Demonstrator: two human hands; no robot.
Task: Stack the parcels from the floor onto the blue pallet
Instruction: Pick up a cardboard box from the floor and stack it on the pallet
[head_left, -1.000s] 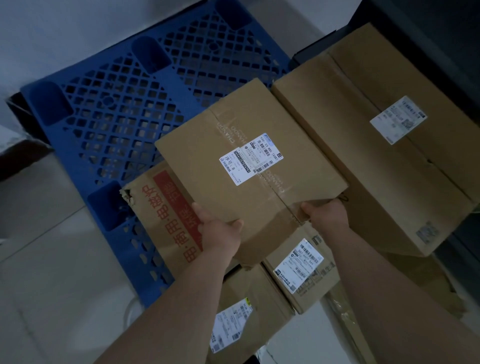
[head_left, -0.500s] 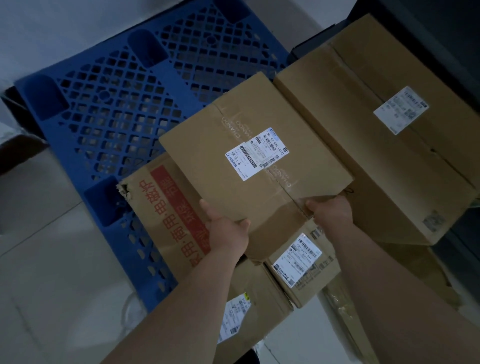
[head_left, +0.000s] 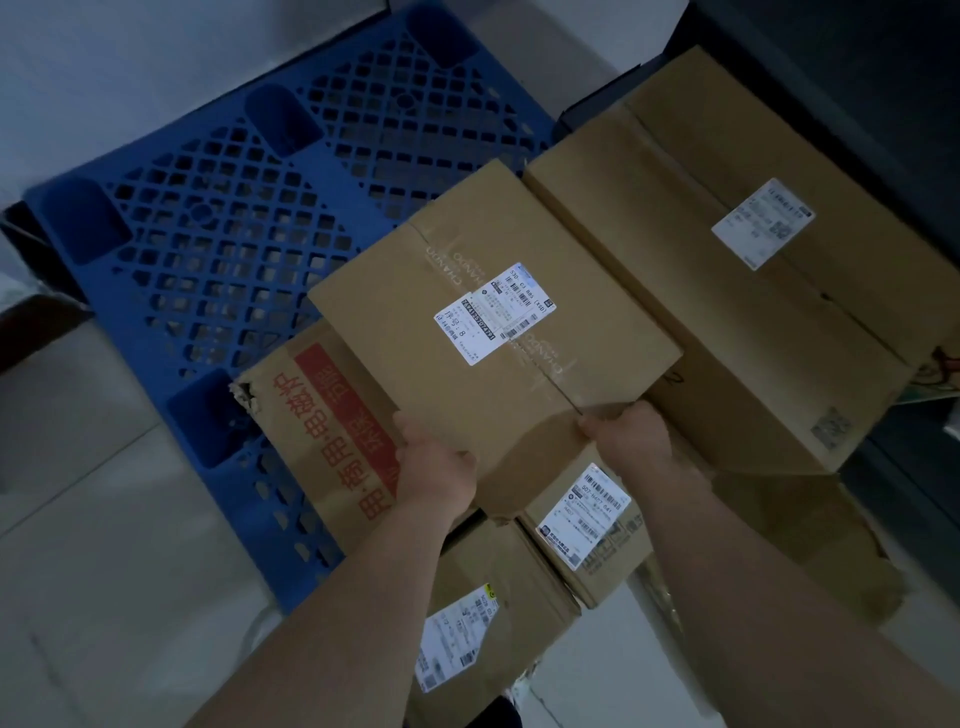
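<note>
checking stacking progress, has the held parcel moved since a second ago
No, the held parcel has its far corner right beside the big box corner, as before.

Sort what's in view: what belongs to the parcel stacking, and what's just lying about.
Job: taped box, gripped by left hand and right hand; blue pallet; red-printed box; large box; small labelled box; nearest box.
Lying about: dark furniture, right; dark object, left edge.

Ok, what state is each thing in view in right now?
Taped parcel: sealed, held by both hands.
Left hand: grips its near edge.
Right hand: grips its near edge.
Blue pallet: lying flat, boxes over its near side.
Red-printed box: partly under the parcel, corner torn.
Large box: taped shut, right of the parcel.
</note>
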